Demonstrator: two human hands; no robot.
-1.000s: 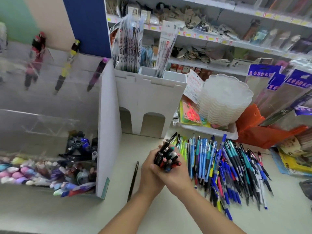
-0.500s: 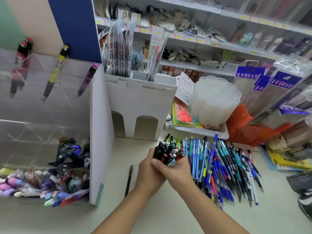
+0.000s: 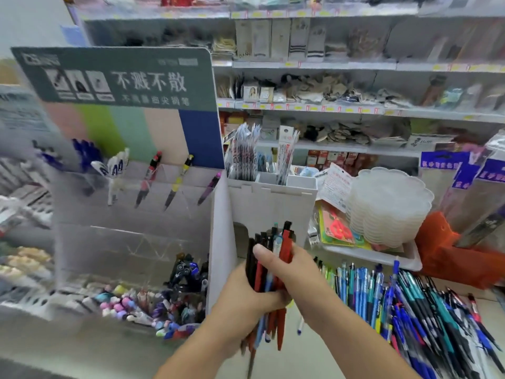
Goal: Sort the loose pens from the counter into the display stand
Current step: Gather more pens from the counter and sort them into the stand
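- The left hand (image 3: pixel 246 299) wraps the lower half of a bundle of red, black and blue pens (image 3: pixel 269 272), fingers curled round it; the tips hang free below the palm, so a slack grip could let single pens slide out onto the counter (image 3: pixel 314 348).
- The right hand (image 3: pixel 289 266) clamps the same bundle from the side, thumb across the barrels. Letting go with it too early would leave the bundle fanning apart.
- The heap of loose blue and teal pens (image 3: pixel 410 299) lies just right of the wrists; a swinging forearm could sweep some off.
- The tiered display stand (image 3: pixel 153 187) stands beyond and left, with narrow clear slots (image 3: pixel 175 184). Pushing in the whole bundle would likely jam or mix colours.
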